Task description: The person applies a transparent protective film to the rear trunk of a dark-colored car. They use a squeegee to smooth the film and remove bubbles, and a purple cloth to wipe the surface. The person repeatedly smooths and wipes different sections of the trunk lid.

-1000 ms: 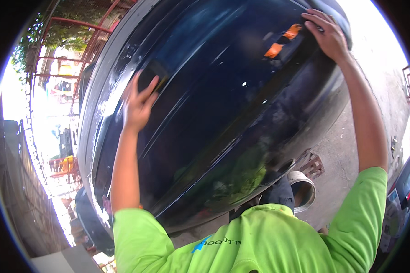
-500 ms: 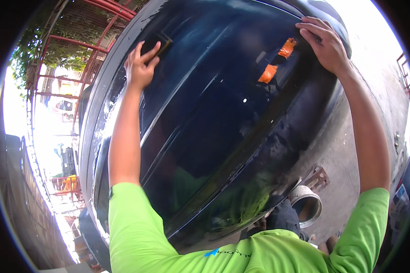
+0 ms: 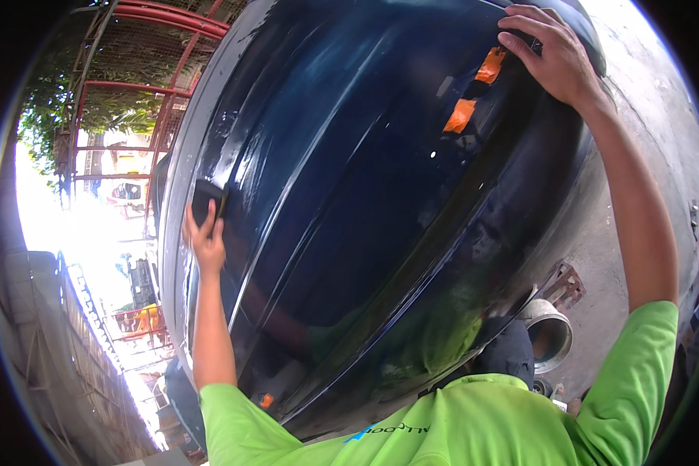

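Note:
A glossy dark blue vehicle panel [image 3: 365, 202] fills the middle, with two orange tape pieces [image 3: 458, 116] on its upper right. My left hand [image 3: 206, 237] is on a dark flat pad [image 3: 208, 194], pressed against the panel's left side, fingers spread over it. My right hand [image 3: 551, 58] rests at the upper right edge of the panel, fingers apart and slightly curved, touching the surface with no held item visible.
Red metal framework [image 3: 124, 84] with mesh and foliage stands at the left, beside a bright background. A white bucket [image 3: 546, 334] and a rusty metal piece [image 3: 567, 287] are on the concrete floor [image 3: 637, 155] at the lower right.
My left hand with the pad went up the panel, then came down and left to below where it started. My right hand stays near the upper right edge, shifting slightly.

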The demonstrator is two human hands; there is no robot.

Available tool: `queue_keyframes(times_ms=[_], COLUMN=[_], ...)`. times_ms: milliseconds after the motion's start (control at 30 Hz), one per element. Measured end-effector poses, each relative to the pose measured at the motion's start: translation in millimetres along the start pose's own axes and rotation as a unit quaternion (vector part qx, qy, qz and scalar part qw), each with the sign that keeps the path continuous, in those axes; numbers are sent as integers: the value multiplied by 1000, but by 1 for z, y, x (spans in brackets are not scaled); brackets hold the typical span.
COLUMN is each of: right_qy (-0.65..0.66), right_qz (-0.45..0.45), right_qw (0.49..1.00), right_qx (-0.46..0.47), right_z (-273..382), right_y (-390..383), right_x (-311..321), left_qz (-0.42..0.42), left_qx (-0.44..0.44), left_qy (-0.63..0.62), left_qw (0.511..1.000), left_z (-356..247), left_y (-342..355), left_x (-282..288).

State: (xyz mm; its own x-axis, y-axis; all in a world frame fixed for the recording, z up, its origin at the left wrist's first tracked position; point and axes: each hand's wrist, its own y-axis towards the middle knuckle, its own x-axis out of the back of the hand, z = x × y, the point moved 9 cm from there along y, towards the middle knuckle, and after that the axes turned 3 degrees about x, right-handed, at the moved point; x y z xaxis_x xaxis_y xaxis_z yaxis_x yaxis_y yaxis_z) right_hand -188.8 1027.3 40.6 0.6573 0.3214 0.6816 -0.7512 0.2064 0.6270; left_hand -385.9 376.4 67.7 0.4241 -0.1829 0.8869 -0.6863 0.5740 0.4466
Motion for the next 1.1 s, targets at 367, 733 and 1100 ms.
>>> queue_keyframes(times_ms=[367,733,1100], right_qy=[-41,-58,-63], right_qz=[19,48,43], right_qw=[999,997,997], right_qx=[28,2,-12], right_z=[-25,-29,-23], right_y=[-7,-1,1], right_x=[-12,-22,-16], left_qz=[-91,71,-37], left_qx=[-74,275,101], left_qy=[-13,163,-53], left_qw=[993,945,993], left_z=[-238,142,-223], left_y=[258,-232,157], left_x=[-96,111,-56])
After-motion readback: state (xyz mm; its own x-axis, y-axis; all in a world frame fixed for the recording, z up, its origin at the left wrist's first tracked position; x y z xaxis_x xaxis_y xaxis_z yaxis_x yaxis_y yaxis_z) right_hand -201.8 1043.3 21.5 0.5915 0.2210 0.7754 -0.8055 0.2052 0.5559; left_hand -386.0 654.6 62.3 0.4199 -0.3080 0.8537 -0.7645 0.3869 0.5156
